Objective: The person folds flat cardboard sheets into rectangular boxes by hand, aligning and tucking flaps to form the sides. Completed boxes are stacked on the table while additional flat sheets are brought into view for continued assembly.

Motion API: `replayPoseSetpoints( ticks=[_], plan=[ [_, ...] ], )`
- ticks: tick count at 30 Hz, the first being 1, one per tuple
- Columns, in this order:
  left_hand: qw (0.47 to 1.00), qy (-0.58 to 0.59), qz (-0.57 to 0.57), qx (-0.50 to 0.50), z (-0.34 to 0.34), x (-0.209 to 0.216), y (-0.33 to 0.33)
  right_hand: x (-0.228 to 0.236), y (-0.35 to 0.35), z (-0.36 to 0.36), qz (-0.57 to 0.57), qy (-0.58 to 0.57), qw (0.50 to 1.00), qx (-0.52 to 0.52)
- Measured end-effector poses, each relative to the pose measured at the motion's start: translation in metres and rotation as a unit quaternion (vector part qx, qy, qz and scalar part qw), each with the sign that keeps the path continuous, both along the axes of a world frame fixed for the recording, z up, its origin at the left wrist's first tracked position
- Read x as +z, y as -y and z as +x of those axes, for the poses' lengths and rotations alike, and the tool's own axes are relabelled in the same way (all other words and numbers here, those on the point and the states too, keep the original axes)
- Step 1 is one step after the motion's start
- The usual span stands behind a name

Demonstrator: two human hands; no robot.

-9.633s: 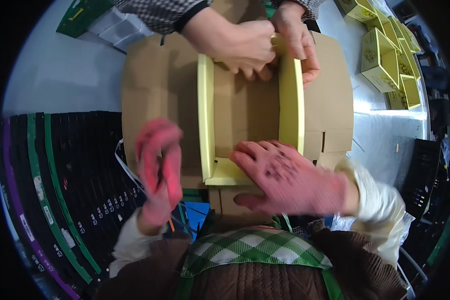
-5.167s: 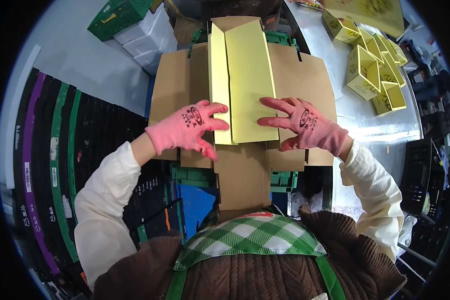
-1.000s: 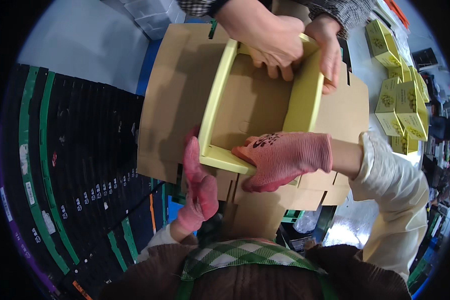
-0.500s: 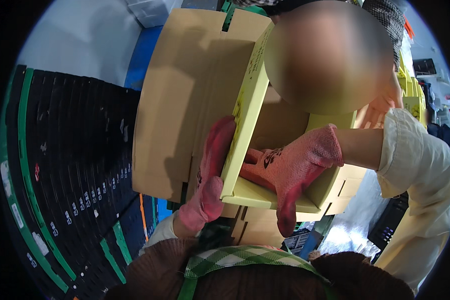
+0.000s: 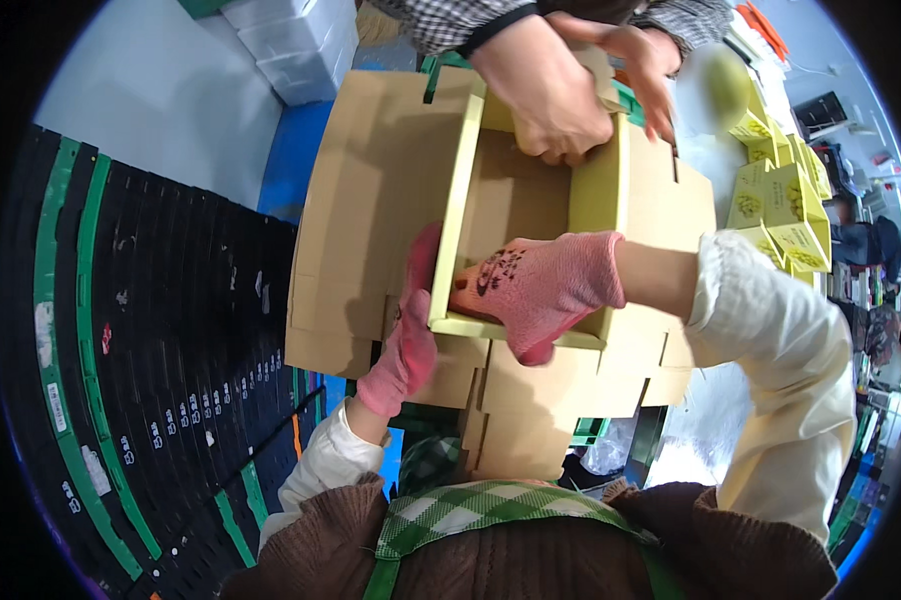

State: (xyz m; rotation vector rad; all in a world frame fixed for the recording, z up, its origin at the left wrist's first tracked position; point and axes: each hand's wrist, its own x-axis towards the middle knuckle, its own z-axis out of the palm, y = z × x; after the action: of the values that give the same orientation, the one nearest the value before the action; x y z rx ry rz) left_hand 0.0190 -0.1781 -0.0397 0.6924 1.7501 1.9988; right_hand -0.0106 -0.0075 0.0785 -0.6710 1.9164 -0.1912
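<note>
Yellow carton [image 5: 599, 200] on brown cardboard [image 5: 356, 220]: left hand [image 5: 409, 335] flat, unclamped, along outer left wall; right hand [image 5: 551, 283] fingers inside, thumb over near wall, clamping unclear.

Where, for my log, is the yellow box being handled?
In the head view, the yellow box is at upper center over brown cardboard, left hand at its left side, right hand partly inside.

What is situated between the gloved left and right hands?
In the head view, the left wall of the yellow box lies between them: the left hand is outside it, the right hand has its fingers inside.
</note>
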Motion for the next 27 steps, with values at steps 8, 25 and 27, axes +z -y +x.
replayPoseSetpoints(
  ticks=[8, 25, 27],
  plan=[
    [0.999, -0.036, -0.014, 0.007, 0.001, -0.005, 0.000, 0.008, 0.008, 0.118, -0.099, -0.605, 0.750, -0.250],
    [0.791, -0.234, -0.469, 0.316, -0.006, -0.036, 0.143, -0.091, -0.100, 0.353, -0.053, -0.464, 0.400, -0.789],
    [0.849, -0.130, -0.439, 0.263, -0.012, -0.033, 0.143, -0.104, -0.117, 0.353, 0.018, -0.488, 0.431, -0.759]
  ],
)
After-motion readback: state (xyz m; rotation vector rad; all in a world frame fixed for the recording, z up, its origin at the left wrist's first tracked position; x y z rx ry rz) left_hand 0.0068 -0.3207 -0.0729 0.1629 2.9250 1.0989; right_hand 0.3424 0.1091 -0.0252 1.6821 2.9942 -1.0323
